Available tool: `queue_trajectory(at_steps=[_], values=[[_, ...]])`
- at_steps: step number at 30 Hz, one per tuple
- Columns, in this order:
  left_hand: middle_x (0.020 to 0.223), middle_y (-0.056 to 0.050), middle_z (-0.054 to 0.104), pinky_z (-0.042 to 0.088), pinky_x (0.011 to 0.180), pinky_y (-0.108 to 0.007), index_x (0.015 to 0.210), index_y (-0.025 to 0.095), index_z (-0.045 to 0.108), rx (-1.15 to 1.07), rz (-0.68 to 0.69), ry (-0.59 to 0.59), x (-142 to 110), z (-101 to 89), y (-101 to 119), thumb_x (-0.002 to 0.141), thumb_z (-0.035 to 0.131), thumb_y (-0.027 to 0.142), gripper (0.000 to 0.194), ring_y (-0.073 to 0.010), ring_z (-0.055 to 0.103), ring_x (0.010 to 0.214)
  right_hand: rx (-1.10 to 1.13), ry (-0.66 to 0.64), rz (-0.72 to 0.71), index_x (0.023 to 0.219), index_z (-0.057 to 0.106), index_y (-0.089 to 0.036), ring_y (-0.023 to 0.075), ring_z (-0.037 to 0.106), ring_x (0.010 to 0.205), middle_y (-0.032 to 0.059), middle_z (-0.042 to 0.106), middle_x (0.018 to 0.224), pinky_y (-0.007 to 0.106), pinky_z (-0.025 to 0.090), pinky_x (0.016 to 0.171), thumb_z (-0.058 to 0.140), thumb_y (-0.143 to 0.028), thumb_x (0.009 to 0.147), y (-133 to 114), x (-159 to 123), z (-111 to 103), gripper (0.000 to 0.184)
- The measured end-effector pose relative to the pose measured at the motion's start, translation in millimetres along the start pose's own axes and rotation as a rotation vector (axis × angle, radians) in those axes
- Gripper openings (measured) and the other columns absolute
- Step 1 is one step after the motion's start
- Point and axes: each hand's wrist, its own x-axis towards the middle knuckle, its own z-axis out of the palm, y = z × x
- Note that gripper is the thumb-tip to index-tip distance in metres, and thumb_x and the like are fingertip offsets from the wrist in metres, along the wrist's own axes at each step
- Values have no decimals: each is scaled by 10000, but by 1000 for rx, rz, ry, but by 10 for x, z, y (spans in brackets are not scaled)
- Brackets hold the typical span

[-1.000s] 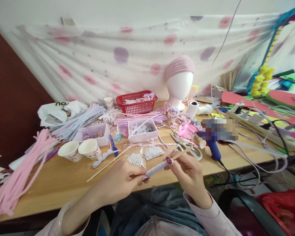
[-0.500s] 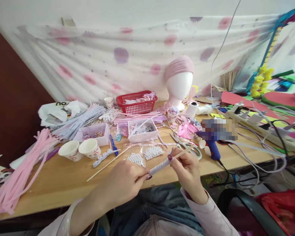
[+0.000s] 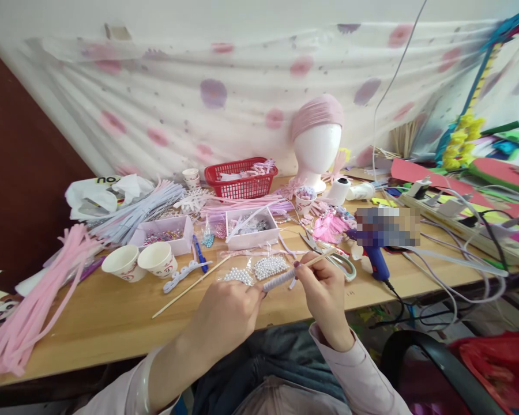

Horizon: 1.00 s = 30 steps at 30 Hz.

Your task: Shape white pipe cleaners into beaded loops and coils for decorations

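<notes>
A pale lilac pipe cleaner (image 3: 279, 280) is wound in a tight coil round a thin wooden stick (image 3: 322, 257), held above the table's front edge. My left hand (image 3: 230, 311) pinches the coil's left end, its back turned to me. At the other end, my right hand (image 3: 325, 295) is closed on the stick where the coil stops, and the bare stick pokes out up and to the right. A short loose tail of the pipe cleaner hangs by the right fingers. Just behind the coil lie bags of white pearl beads (image 3: 270, 267).
Two paper cups (image 3: 158, 260), another wooden stick (image 3: 190, 288) and a blue pen (image 3: 200, 255) lie left. Scissors (image 3: 348, 266), a blue glue gun (image 3: 377, 262) and cables are right. Behind stand bead boxes (image 3: 253, 237), a red basket (image 3: 241, 187) and a foam head (image 3: 318, 151).
Both hands have shifted slightly, the right one moving a little left. The stick and coil stay between them, and a loose pipe cleaner tail now shows below the right fingers.
</notes>
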Motion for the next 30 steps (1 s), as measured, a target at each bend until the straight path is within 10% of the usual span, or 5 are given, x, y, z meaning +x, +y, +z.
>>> queue_trajectory(at_steps=[13,25,30], values=[[587,-51,653,493,502,-308,819,105,691,99,27,184,5,148,93,900,469,75,238,-207,637,552,-10,70,64,499,463,-206,126,387,517,-28,419,505,267,278,482,580,-238,752,96,11,-2,280],[811,-30,768,565,691,-255,837,175,749,-975,-559,-43,34,-226,-319,758,670,165,112,-165,709,730,341,-133,275,473,466,-186,95,336,475,-46,390,483,256,306,490,700,-427,815,271,149,-249,479],[740,4,722,571,706,-240,781,168,727,-1598,-843,409,64,-35,-320,636,850,281,221,-123,681,674,353,-177,283,567,620,-165,99,343,486,-33,428,495,250,277,479,722,-495,798,257,99,-215,416]])
